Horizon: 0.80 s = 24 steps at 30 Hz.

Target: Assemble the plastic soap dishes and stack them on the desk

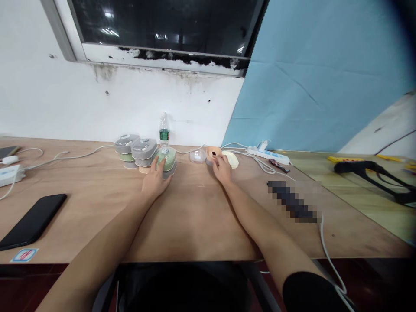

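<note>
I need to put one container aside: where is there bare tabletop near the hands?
Bare wood lies between the forearms, in front of the left hand and right hand, and between the black phone and left arm. The far edge is crowded: stacked containers, bottle, power strip.

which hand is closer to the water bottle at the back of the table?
Left. The left hand rests on the green stacked container directly in front of the water bottle. The right hand is farther right, on the peach case.
</note>
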Available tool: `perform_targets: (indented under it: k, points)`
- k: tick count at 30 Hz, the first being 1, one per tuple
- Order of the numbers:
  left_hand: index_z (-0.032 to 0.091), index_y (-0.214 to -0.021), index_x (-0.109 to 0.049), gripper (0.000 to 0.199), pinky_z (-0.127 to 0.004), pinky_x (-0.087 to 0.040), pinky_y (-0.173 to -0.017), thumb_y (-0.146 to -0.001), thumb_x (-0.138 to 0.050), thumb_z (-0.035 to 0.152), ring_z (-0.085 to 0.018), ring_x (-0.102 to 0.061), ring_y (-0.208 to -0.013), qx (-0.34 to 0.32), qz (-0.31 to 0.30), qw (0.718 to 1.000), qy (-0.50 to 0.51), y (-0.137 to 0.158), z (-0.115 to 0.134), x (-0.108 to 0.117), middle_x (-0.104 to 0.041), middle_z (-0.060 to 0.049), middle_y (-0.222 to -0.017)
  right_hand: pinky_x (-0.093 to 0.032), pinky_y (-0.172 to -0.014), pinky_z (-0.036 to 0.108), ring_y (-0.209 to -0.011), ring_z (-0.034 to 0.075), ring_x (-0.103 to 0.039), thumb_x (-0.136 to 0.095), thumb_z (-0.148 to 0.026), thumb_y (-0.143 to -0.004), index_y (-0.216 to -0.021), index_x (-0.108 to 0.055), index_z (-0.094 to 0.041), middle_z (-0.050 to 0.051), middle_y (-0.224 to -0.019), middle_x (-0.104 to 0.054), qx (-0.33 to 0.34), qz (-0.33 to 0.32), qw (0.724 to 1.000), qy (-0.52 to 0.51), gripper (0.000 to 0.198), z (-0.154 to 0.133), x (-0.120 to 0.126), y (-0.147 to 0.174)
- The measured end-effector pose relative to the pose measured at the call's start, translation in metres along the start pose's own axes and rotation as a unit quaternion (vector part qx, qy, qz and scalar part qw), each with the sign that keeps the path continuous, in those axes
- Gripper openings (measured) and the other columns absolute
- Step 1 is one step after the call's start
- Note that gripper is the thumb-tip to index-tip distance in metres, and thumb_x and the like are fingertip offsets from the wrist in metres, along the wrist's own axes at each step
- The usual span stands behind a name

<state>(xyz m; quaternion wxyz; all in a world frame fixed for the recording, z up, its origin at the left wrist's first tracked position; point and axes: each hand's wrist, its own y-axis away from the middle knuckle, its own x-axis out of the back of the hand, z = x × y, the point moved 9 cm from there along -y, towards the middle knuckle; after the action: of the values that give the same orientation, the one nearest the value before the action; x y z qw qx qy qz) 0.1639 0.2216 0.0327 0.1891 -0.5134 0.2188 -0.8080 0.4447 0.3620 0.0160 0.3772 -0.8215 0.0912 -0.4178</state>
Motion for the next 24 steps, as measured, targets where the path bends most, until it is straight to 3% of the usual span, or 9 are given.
perform_targets:
  k: [4, 7, 10, 15, 19, 24]
  points:
    - [0.025, -0.144, -0.035, 0.068, -0.044, -0.053, -0.079, -0.083, -0.061, 0.043, -0.034, -0.061, -0.105, -0.024, 0.010, 0.999, -0.026, -0.003, 0.000, 0.000, -0.037, -0.017, -0.143, -0.048, -0.093, 0.038, -0.108, 0.025, -0.055, -0.043, -0.028, -0.091, -0.116, -0.062, -0.018, 0.012, -0.111, -0.056, 0.057, -0.013, 0.997, -0.039, 0.033, -0.036, 0.007, 0.009]
    - [0.026, -0.136, -0.047, 0.059, -0.045, -0.049, -0.088, -0.082, -0.063, 0.043, -0.032, -0.059, -0.106, -0.047, 0.041, 0.998, -0.017, -0.003, 0.004, 0.006, -0.046, -0.015, -0.131, -0.048, -0.093, 0.038, -0.107, 0.024, -0.055, -0.043, -0.028, -0.092, -0.114, -0.063, -0.019, 0.012, -0.109, -0.057, 0.096, -0.033, 0.993, -0.061, 0.031, -0.059, 0.003, 0.014]
    - [0.025, -0.125, -0.058, 0.053, -0.049, -0.043, -0.097, -0.077, -0.068, 0.047, -0.034, -0.053, -0.113, -0.048, 0.065, 0.997, -0.016, -0.001, 0.007, 0.011, -0.046, -0.015, -0.128, -0.048, -0.093, 0.039, -0.104, 0.023, -0.057, -0.042, -0.028, -0.093, -0.114, -0.063, -0.021, 0.011, -0.108, -0.059, 0.128, -0.065, 0.987, -0.079, 0.030, -0.077, -0.007, 0.019]
    - [0.020, -0.117, -0.057, 0.063, -0.054, -0.032, -0.105, -0.068, -0.074, 0.055, -0.039, -0.038, -0.130, -0.004, 0.100, 0.994, -0.049, 0.001, 0.004, 0.016, -0.037, -0.019, -0.141, -0.049, -0.092, 0.038, -0.103, 0.022, -0.058, -0.043, -0.031, -0.094, -0.116, -0.062, -0.021, 0.010, -0.109, -0.061, 0.168, -0.088, 0.975, -0.115, 0.030, -0.102, -0.014, 0.030]
    - [0.017, -0.126, -0.049, 0.072, -0.053, -0.036, -0.104, -0.069, -0.074, 0.054, -0.037, -0.040, -0.130, 0.009, 0.099, 0.994, -0.035, -0.001, -0.003, 0.009, -0.041, -0.021, -0.139, -0.050, -0.089, 0.038, -0.104, 0.022, -0.058, -0.044, -0.033, -0.095, -0.119, -0.061, -0.022, 0.010, -0.113, -0.061, 0.183, -0.128, 0.968, -0.119, 0.031, -0.119, -0.020, 0.040]
    - [0.023, -0.131, -0.049, 0.065, -0.049, -0.044, -0.100, -0.074, -0.072, 0.044, -0.035, -0.047, -0.126, 0.020, 0.089, 0.996, 0.005, -0.002, -0.013, 0.001, -0.038, -0.018, -0.142, -0.049, -0.089, 0.039, -0.101, 0.022, -0.059, -0.045, -0.031, -0.094, -0.122, -0.059, -0.022, 0.010, -0.110, -0.063, 0.192, -0.159, 0.962, -0.109, 0.033, -0.124, -0.023, 0.042]
